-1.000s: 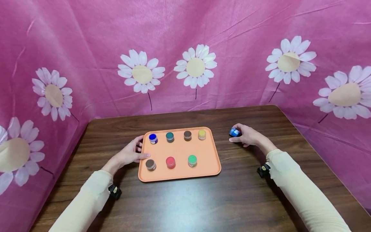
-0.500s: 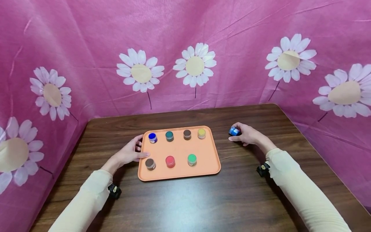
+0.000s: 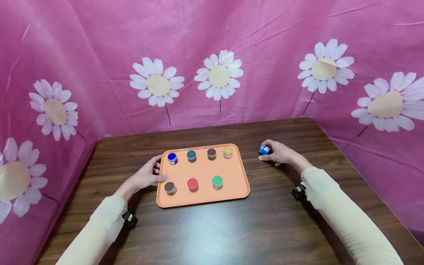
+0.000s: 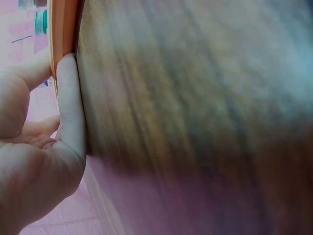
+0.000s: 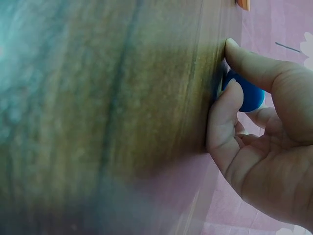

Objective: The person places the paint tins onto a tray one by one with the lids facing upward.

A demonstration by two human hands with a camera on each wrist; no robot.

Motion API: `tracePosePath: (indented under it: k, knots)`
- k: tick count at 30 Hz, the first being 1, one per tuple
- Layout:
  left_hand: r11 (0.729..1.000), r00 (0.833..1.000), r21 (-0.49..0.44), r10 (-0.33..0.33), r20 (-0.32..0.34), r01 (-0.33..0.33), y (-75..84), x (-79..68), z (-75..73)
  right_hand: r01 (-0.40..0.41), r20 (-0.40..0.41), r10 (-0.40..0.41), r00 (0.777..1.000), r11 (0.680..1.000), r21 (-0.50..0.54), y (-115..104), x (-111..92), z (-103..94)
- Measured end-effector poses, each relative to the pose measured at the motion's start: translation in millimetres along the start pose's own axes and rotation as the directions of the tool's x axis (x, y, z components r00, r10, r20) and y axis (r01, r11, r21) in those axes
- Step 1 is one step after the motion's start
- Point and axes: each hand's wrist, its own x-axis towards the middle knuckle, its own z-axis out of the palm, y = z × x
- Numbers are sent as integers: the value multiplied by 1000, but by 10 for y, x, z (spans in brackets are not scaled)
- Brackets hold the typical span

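Observation:
My left hand (image 3: 145,176) pinches the left edge of an orange tray (image 3: 202,200), thumb over the rim and fingers along its side and underneath. On the tray stand several small paint jars: a blue jar (image 3: 172,158), a teal jar (image 3: 191,156), a dark brown jar (image 3: 211,154) and a yellow jar (image 3: 228,152) at the back; a brown jar (image 3: 170,188), a red jar (image 3: 193,184) and a green jar (image 3: 217,182) in front. Right of the tray, my right hand (image 3: 279,152) holds a small blue cylinder (image 5: 252,95) with a pale label, low at the tabletop.
The brown wooden table (image 3: 205,235) carries the tray and runs back to a pink cloth (image 3: 258,88) printed with white daisies, which hangs behind and at both sides. Black wrist cameras (image 3: 130,219) sit at both cream sleeves.
The head view has shifted slightly, so everything sits a little further left in it. Both hands, the tray and the blue cylinder keep their places on the table.

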Motion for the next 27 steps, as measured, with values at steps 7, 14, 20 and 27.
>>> tracePosePath:
  k: [7,14,20,27]
  knots:
    - [1000,1000,-15,1,-11,-1,-63,-72,-49,34,16,-34,999,999,3,-6,85,48]
    - [1000,1000,-24,3,-19,-3,-75,-57,-31,43,68,-47,997,998,50,-27,79,-4]
    - [1000,1000,3,1,-11,-1,-26,27,11,67,95,-83,992,985,159,-109,-77,31]
    - [1000,1000,11,-9,-12,9,-8,28,-18,170,135,-215,967,943,287,-325,-112,191]
